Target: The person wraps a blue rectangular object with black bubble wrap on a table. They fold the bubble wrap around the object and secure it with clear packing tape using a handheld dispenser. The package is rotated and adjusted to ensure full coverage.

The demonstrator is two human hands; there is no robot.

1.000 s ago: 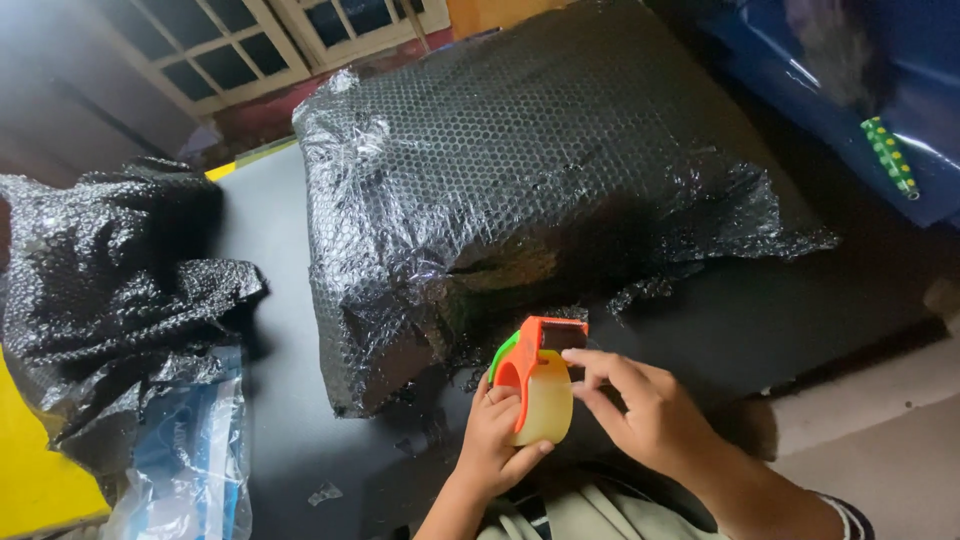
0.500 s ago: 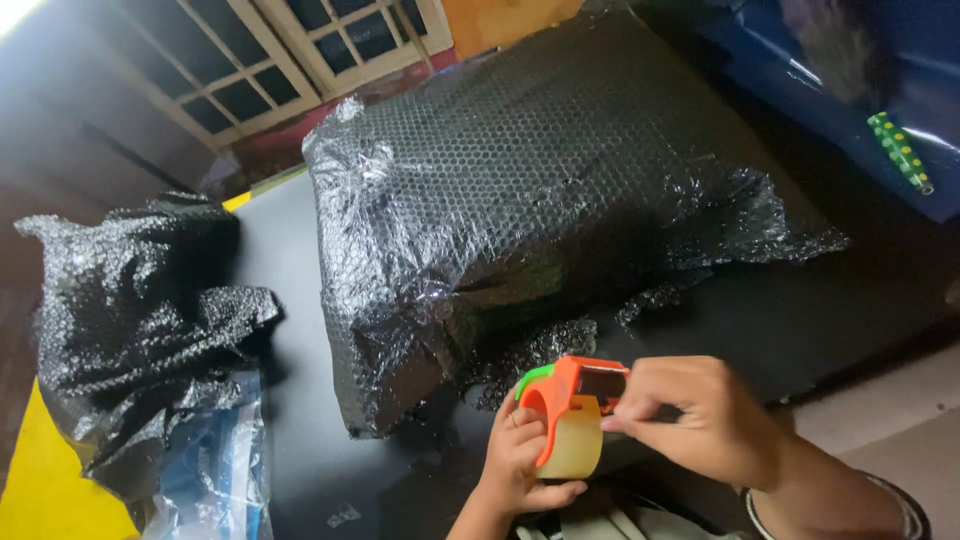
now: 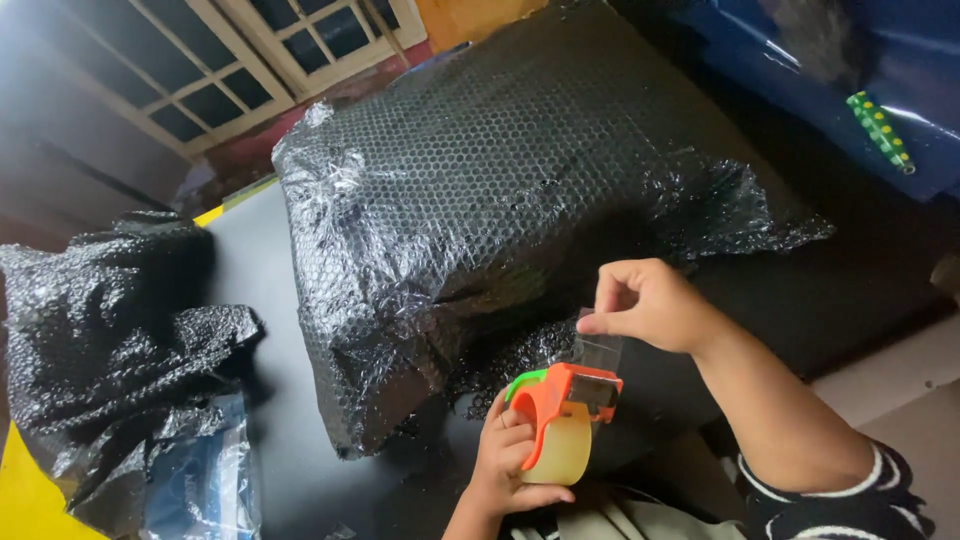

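My left hand (image 3: 508, 462) grips an orange tape dispenser (image 3: 566, 398) with a green tab and a roll of clear tape (image 3: 556, 452), low in the middle of the view. My right hand (image 3: 648, 305) pinches the free end of the clear tape (image 3: 598, 348) just above the dispenser's cutter, with a short strip stretched between them. Right behind both hands lies a big parcel wrapped in black bubble wrap (image 3: 500, 200) on a dark table (image 3: 270, 400).
A crumpled heap of black bubble wrap (image 3: 100, 320) lies at the left, with a clear plastic bag (image 3: 200, 480) and a yellow sheet (image 3: 30, 500) beside it. A blue object (image 3: 850, 80) sits at the far right. A window frame (image 3: 200, 70) is behind.
My right hand has lifted away from the dispenser, drawing a short strip of tape upward. The dispenser stays in my left hand, and the view has shifted a little rightward.
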